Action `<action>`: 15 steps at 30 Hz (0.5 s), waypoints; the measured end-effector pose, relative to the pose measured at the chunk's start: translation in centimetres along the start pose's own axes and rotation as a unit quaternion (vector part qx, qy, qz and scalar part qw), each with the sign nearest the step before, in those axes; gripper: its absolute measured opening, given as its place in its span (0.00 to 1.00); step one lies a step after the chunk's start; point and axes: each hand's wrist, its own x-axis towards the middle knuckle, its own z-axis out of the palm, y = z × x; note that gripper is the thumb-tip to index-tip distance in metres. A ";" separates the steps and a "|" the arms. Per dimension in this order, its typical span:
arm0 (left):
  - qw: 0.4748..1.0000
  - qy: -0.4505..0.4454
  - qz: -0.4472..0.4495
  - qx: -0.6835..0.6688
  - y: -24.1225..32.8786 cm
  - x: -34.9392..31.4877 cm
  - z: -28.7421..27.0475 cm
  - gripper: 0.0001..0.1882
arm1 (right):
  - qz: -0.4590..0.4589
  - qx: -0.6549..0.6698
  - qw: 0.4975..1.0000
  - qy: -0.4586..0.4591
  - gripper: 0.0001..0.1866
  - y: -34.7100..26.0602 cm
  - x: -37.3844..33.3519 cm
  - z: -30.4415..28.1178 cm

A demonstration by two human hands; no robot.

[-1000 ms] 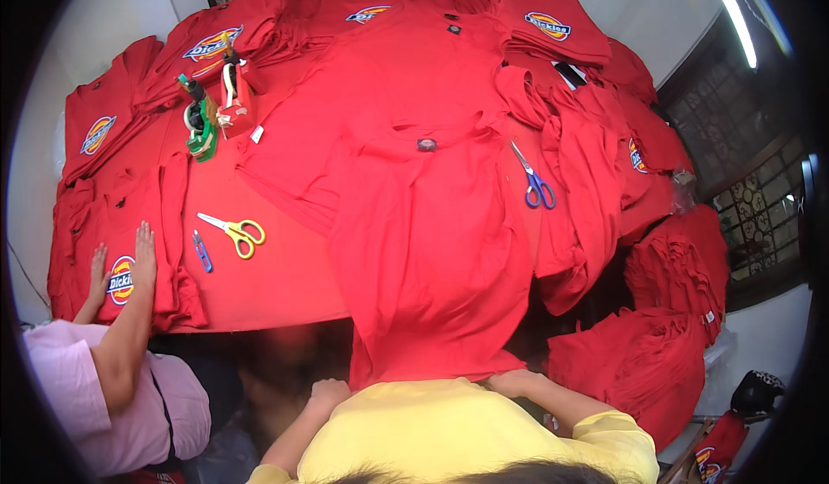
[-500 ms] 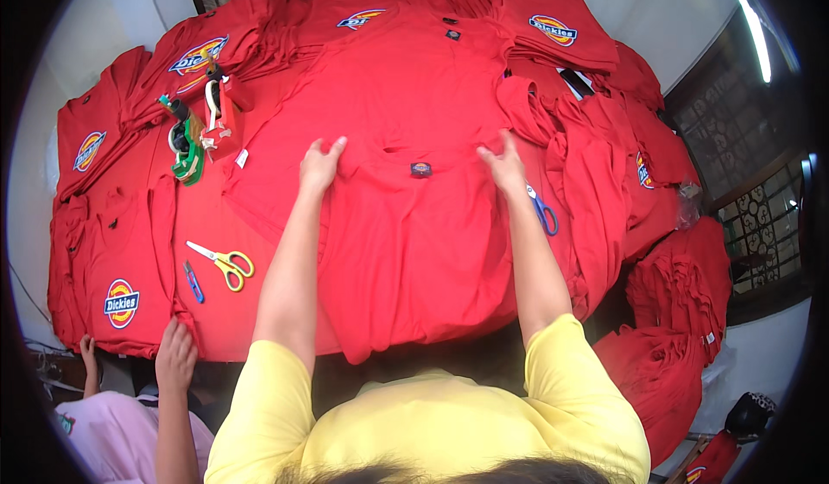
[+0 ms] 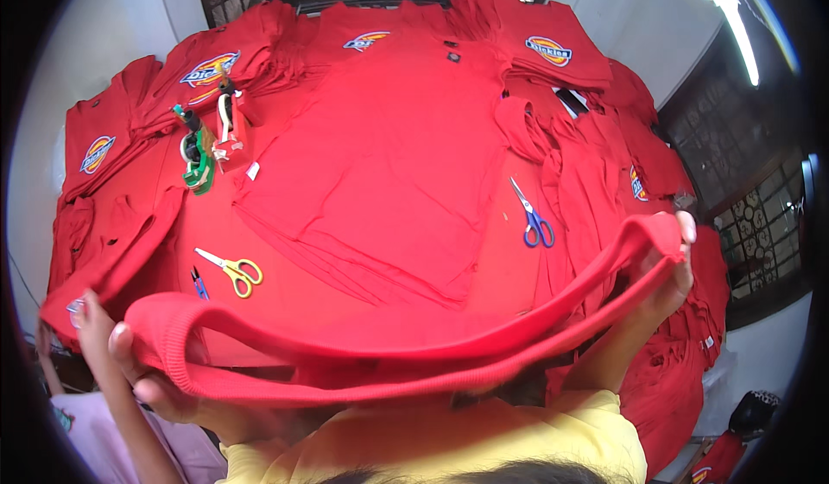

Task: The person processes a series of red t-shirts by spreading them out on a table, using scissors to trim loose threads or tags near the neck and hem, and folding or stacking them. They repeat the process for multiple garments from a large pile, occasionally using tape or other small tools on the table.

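Observation:
A red T-shirt (image 3: 406, 365) is raised close in front of me, its ribbed opening stretched wide between my hands. My left hand (image 3: 155, 387) is closed on the ribbed edge at the lower left, fingers partly hidden by the cloth. At the right, my right hand (image 3: 679, 270) grips the other end of that edge, with fingertips showing over the top. Beyond the raised shirt, another red shirt (image 3: 389, 164) lies flat across the middle of the table. Blue-handled scissors (image 3: 537, 227) lie to its right, yellow-handled scissors (image 3: 239, 275) and blue thread snips (image 3: 199, 285) to its left.
Green (image 3: 199, 169) and red (image 3: 230, 143) tape dispensers stand at the left. Folded red shirts (image 3: 553, 68) with chest logos are stacked around the far and side edges. At the lower left a person in pink (image 3: 108, 436) handles a red shirt (image 3: 142, 225).
The shirt has come up off the table toward me, its opening now stretched. My hands have moved apart and nearer. The blue scissors are uncovered. The neighbour's shirt has been lifted partly.

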 end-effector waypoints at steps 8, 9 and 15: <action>0.976 0.102 -0.104 0.161 -15.7 4.9 3.2 0.30 | 0.123 -0.225 0.961 0.103 0.27 13.9 7.2 -11.1; 0.976 0.107 -0.144 0.120 -18.7 4.6 2.7 0.32 | 0.158 -0.270 0.942 0.124 0.27 16.8 7.3 -14.0; 0.609 -0.202 -0.360 0.677 -24.2 4.6 5.7 0.25 | 0.297 -0.592 0.744 0.090 0.19 24.2 6.2 -23.6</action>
